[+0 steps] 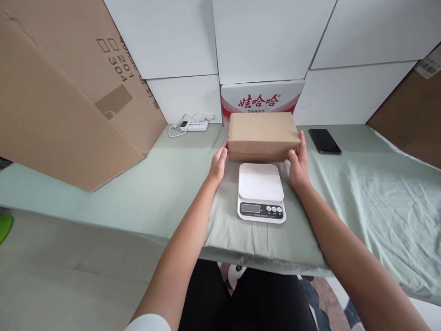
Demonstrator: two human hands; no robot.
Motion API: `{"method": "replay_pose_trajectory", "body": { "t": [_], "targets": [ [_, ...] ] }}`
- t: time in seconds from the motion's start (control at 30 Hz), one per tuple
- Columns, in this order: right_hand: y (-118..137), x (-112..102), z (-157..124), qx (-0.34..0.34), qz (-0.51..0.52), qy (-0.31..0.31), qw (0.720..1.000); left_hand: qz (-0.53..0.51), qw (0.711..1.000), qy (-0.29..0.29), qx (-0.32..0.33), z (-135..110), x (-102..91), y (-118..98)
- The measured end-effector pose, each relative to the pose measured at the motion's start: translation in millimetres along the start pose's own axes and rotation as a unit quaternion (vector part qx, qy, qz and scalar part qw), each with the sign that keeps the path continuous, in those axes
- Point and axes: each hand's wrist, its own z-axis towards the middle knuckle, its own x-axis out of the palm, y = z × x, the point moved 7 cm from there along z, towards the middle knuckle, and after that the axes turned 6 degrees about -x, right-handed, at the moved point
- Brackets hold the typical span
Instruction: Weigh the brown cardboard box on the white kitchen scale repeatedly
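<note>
A closed brown cardboard box (263, 131) is held between my two hands, just behind the scale. My left hand (218, 162) presses against its left end, thumb toward the near corner. On the opposite end, my right hand (299, 161) grips the right side, with the thumb on the near face and fingers behind. Whether the box touches the cloth or hangs slightly above it, I cannot tell. In front of it sits a white kitchen scale (261, 193), its platform bare and its display blank.
A black phone (325, 141) lies to the right on the green cloth (144, 202). White power strip (194, 125) and cable are at the back left. A large carton (79, 92) leans at left; a printed white-and-red carton (262, 97) stands behind, among white panels (179, 37).
</note>
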Motion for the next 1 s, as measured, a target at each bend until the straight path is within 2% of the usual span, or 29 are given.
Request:
{"method": "replay_pose_trajectory", "body": {
  "t": [0.1, 0.17, 0.27, 0.37, 0.47, 0.7, 1.0],
  "targets": [
    [21.7, -4.1, -1.3, -0.001, -0.002, -0.003, 1.0, 0.016, 0.999, 0.002, 0.038, -14.1, -1.7, -17.3],
    [37.7, -12.8, -8.9, -0.003, -0.009, 0.0, 1.0, 0.019, 0.998, 0.012, 0.062, -33.1, -1.8, -29.9],
    [54.1, -33.3, -34.5, 0.0, -0.016, 0.01, 1.0, 0.017, 0.996, 0.035, 0.074, -71.1, -1.8, -42.1],
    [59.5, -55.4, -68.0, 0.008, -0.014, 0.011, 1.0, 0.02, 0.995, 0.065, 0.069, -107.9, -1.1, -44.8],
    [61.6, -66.9, -92.0, 0.018, -0.008, 0.016, 1.0, 0.015, 0.995, 0.081, 0.057, -130.7, -0.8, -42.5],
    [71.2, -65.3, -96.1, 0.038, -0.009, 0.001, 0.999, 0.01, 0.996, 0.079, 0.029, -137.5, 0.2, -38.0],
    [82.8, -64.2, -90.8, 0.022, -0.023, -0.017, 0.999, 0.006, 0.998, 0.057, 0.021, -138.9, -2.4, -38.0]
  ]
}}
